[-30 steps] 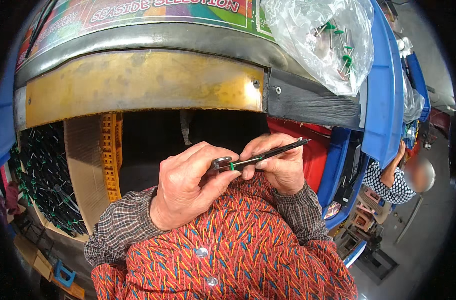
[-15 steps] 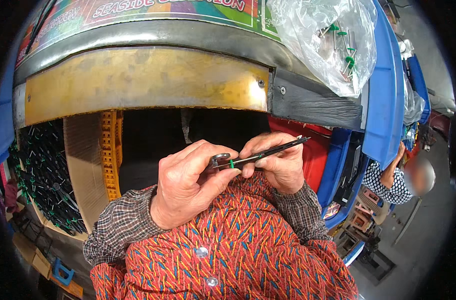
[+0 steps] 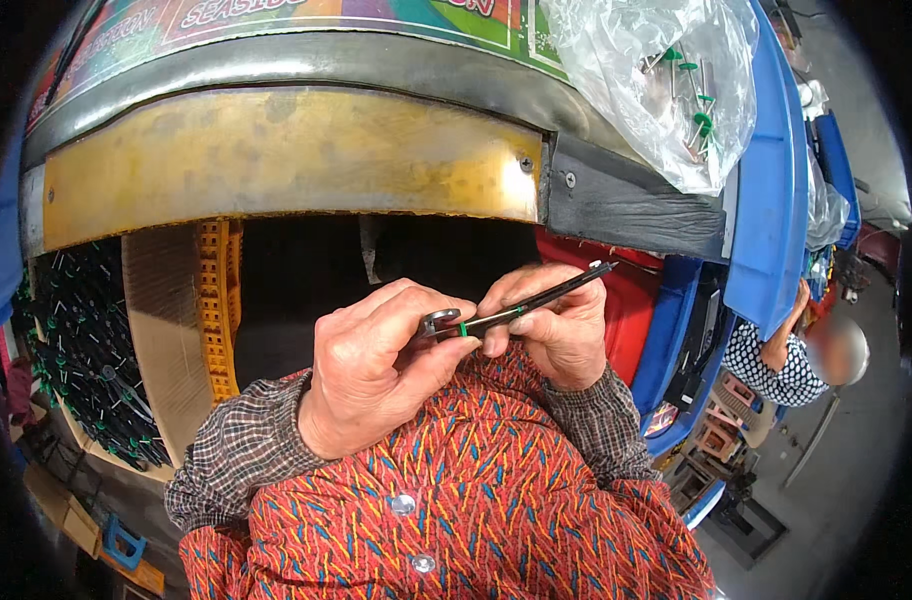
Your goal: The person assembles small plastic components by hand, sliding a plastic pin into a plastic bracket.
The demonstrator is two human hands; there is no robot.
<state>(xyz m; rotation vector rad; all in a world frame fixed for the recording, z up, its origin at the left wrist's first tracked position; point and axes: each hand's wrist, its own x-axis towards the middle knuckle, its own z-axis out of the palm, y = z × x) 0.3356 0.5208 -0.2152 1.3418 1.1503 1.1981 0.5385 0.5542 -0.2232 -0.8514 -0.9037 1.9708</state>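
Between the fingertips of both hands is a slim black rod-like part [image 3: 566, 290] with a dark rounded end, a green band near its middle and a small white piece near its tip. My left hand [image 3: 371, 350] is closed, pinching the rounded end between thumb and forefinger. My right hand [image 3: 566, 335] is closed too, its thumb and fingers gripping the shaft just beyond the green band. The part slants up to the right, and its tip sticks out past my right hand. Fingers hide some of its length.
Ahead runs the bench edge with a yellowish strip [image 3: 296, 155]. A clear bag [image 3: 616, 70] of metal pins with green discs lies at the upper right, beside a blue bin [image 3: 771, 220]. A cardboard box [image 3: 171, 340] of similar black parts stands left. Another person [image 3: 781, 360] is far right.
The rod's tip has tilted slightly upward in my fingers. Both hands keep nearly the same grip and place; the view has shifted a little.
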